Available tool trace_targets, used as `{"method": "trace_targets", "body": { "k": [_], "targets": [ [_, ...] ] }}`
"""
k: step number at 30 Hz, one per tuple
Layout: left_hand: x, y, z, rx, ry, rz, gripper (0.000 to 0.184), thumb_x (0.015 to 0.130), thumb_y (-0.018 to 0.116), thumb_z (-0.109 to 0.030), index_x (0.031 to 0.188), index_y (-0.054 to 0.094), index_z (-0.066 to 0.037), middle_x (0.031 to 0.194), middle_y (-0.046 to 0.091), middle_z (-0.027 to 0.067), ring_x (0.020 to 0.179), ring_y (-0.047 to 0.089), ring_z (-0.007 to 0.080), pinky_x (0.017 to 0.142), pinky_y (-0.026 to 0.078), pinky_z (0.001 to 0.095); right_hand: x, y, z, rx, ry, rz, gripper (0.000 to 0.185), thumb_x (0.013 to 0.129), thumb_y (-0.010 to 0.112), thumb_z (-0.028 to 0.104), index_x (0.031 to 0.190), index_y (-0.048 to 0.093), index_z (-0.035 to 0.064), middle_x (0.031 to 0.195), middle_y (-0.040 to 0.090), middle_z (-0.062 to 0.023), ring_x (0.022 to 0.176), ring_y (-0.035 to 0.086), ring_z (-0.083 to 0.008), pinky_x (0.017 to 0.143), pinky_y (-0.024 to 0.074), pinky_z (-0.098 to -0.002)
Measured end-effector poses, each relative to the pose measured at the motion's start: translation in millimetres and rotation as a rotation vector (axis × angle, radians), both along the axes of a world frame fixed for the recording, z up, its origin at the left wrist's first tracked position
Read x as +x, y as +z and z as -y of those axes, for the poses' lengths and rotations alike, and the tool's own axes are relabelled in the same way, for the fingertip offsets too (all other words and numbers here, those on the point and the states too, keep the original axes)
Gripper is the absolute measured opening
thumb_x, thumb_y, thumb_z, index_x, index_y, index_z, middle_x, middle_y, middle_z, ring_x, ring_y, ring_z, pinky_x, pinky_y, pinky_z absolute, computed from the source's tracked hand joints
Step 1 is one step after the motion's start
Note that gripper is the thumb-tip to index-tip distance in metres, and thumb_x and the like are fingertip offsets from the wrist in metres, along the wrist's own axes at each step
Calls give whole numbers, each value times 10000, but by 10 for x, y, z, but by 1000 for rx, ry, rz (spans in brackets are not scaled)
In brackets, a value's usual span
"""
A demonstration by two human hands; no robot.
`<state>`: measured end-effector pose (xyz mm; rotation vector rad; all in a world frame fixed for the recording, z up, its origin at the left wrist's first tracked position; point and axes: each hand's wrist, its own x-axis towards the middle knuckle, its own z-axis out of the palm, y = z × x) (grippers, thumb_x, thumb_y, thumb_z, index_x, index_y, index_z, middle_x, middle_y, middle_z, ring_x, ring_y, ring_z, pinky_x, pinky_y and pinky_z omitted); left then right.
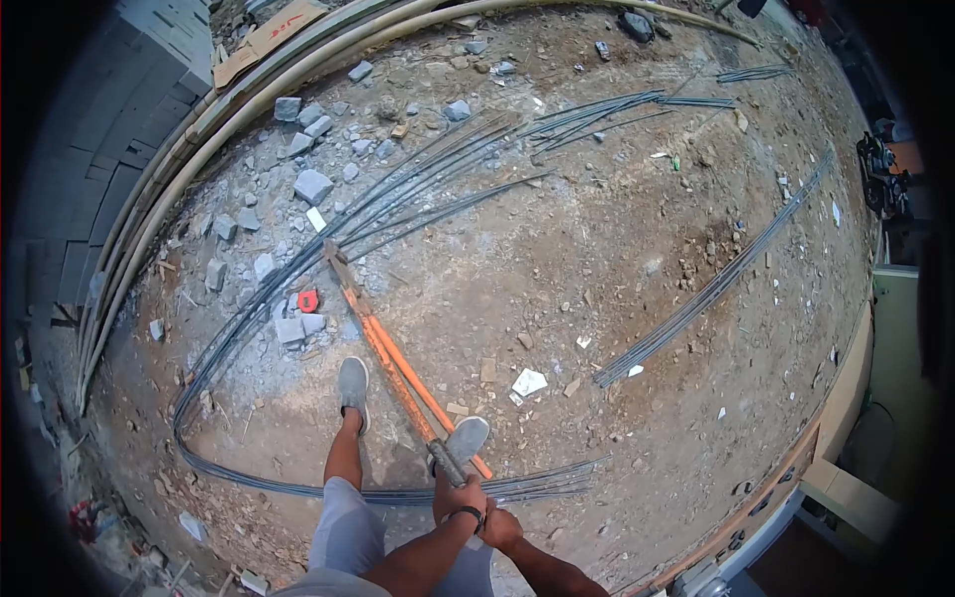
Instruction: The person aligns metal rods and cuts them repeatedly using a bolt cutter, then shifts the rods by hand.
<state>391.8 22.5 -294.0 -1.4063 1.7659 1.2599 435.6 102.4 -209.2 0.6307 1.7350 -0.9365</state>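
Long bolt cutters [383,363] with orange handles reach away from me across the ground. Their metal jaws lie at the bundle of thin steel rods [269,284]; whether they bite on a rod is not clear. My left hand [460,499], with a dark band at the wrist, is closed around the dark-gripped handle. Just behind it, my right hand [500,527] is closed at the end of the same handle, its fingers partly hidden. The other orange handle ends near my right shoe [468,438], untouched by either hand. The rods bend round at left and pass by my feet.
A red tape measure [308,300] lies beside broken grey blocks [290,329]. Another rod bundle [716,284] runs along the right, and more rods [597,114] lie farther off. Long poles [239,109] curve along the left edge. White scraps [529,382] and stones dot the dirt.
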Motion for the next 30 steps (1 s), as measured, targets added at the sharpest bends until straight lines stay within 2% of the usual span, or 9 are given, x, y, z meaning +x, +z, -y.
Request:
{"method": "trace_targets", "body": {
  "k": [5, 9, 10, 15, 18, 24, 26, 28, 30],
  "targets": [
    [517, -709, -121, -356, -298, -169, 417, 821, 645, -293, 1040, 630, 62, 991, 681, 214, 871, 674, 308, 770, 509, 377, 622, -949, 115, 26, -14, -26, 775, 819, 649, 492, 1364, 419, -9, 1032, 682, -259, 862, 687, -423, 745, 544, -532],
    [313, -768, -36, -272, -437, 319, 404, 826, 643, -318, 1007, 643, 43, 982, 693, 194, 892, 689, 284, 782, 522, 399, 885, -1407, 338, 33, -117, -100, 758, 824, 629, 505, 1338, 451, -23, 1032, 686, -243, 850, 686, -427, 735, 545, -535],
    [225, -838, -6, -233, -440, 368, 406, 830, 644, -331, 1003, 641, 36, 973, 688, 187, 880, 683, 279, 771, 519, 398, 951, -1522, 374, 67, -115, -160, 739, 809, 646, 541, 1270, 474, -10, 894, 700, -243, 799, 686, -431, 682, 551, -520],
    [224, -1459, 218, 150, -386, 401, 419, 850, 646, -395, 984, 627, 2, 930, 666, 151, 819, 649, 253, 715, 503, 397, 1067, -2256, 462, 216, -149, -189, 444, 691, 724, 128, 1090, 532, 97, 821, 680, -207, 749, 663, -442, 658, 537, -527],
    [289, -1758, 331, 360, -354, 484, 430, 862, 647, -433, 972, 619, -19, 904, 652, 130, 783, 629, 238, 681, 493, 396, 1222, -2539, 665, 215, -259, -243, 325, 745, 695, 167, 1023, 551, 77, 854, 666, -225, 765, 651, -448, 662, 524, -535],
    [355, -1147, 282, 466, -127, 591, 457, 885, 650, -510, 949, 603, -60, 852, 625, 88, 711, 588, 207, 613, 474, 395, 825, -1441, 382, 164, -202, -213, 380, 793, 671, 183, 1106, 528, 22, 843, 652, -257, 770, 639, -466, 662, 517, -532],
    [254, -615, 259, 469, -2, 591, 351, 903, 671, -475, 917, 562, -142, 705, 487, 1, 624, 478, 145, 577, 420, 322, 525, -628, 344, 184, -235, -292, 513, 791, 675, 178, 1233, 495, -10, 793, 655, -227, 729, 663, -429, 653, 533, -496],
    [-276, 226, 271, 579, 96, 586, 273, 917, 671, -401, 913, 562, -150, 621, 403, -57, 582, 435, 104, 584, 407, 292, -120, 492, 252, 35, -533, -250, 609, 779, 684, 174, 1309, 469, -33, 858, 654, -209, 709, 667, -366, 664, 542, -441],
    [-1005, 1187, 283, 665, 177, 553, 236, 925, 664, -370, 964, 590, -148, 608, 380, -80, 569, 424, 89, 582, 405, 279, -322, 1169, 356, 29, -556, -601, 585, 772, 699, 206, 1274, 516, -31, 969, 637, -187, 773, 639, -315, 739, 526, -404]
  ]
}}
